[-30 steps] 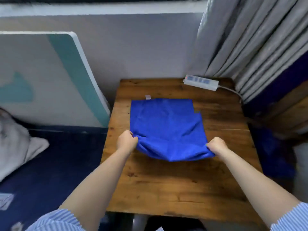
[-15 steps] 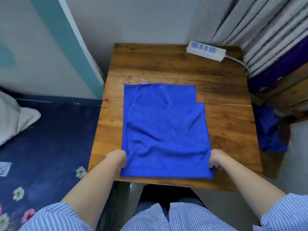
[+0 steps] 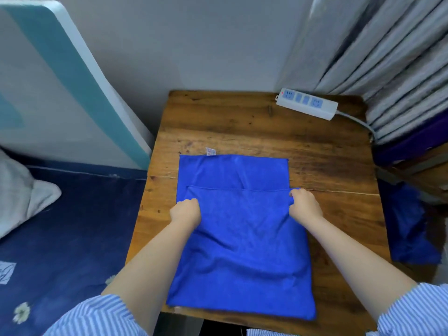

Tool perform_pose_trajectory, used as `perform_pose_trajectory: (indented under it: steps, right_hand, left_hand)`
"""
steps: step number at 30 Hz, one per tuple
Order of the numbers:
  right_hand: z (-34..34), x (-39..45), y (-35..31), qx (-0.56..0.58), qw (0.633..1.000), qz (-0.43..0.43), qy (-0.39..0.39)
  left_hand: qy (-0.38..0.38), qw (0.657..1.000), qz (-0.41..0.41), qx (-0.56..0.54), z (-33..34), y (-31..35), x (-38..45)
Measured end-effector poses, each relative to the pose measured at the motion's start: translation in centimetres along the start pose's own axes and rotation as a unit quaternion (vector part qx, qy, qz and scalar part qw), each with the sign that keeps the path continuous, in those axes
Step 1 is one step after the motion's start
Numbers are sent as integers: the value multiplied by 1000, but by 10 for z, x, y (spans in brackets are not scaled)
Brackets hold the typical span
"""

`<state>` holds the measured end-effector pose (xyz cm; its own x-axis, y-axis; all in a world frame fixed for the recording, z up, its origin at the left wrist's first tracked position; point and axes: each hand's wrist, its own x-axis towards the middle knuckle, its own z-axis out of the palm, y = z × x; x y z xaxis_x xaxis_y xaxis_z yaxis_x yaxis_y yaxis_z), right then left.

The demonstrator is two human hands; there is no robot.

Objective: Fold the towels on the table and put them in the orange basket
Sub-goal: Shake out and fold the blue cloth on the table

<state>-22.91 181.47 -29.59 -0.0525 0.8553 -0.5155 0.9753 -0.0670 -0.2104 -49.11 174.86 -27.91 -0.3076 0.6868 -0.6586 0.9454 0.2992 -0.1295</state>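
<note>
A blue towel [image 3: 242, 251] lies folded over on the wooden table [image 3: 242, 124], its upper layer ending short of the far edge, where a white tag sticks out. My left hand [image 3: 185, 210] grips the left end of the upper layer's edge. My right hand [image 3: 304, 204] pinches the right end of that same edge. Both hands have fingers curled into the cloth. No orange basket is in view.
A white power strip [image 3: 306, 106] with its cable lies at the table's far right corner, beside grey curtains [image 3: 388, 57]. More blue cloth [image 3: 409, 229] hangs off to the right of the table. A bed with dark blue bedding [image 3: 68, 226] is on the left.
My hands left the towel's near corners and moved forward to the far edge of the upper layer, where they now grip the cloth. The camera view tilted up a little.
</note>
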Motion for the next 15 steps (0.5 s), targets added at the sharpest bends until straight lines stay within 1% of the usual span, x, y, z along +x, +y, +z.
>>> perform_pose_trajectory:
  steps: [2, 5, 8, 10, 12, 15]
  right_hand:
    - [-5, 20, 1, 14, 1000, -17, 0]
    - [-7, 40, 8, 4, 999, -39, -10]
    - [-5, 52, 17, 0, 999, -30, -27]
    - [-6, 58, 22, 20, 998, -18, -61]
    - [-8, 61, 25, 32, 996, -31, -81]
    - [-15, 61, 26, 55, 994, -42, -82]
  left_hand:
    - [7, 1000, -6, -2, -5, 5, 17]
    - [24, 1000, 11, 7, -9, 12, 37]
    - [61, 997, 37, 15, -8, 19, 53]
    - [82, 995, 46, 19, -6, 21, 64]
    - [93, 993, 51, 47, -7, 18, 70]
    - [86, 991, 62, 85, -11, 9, 76]
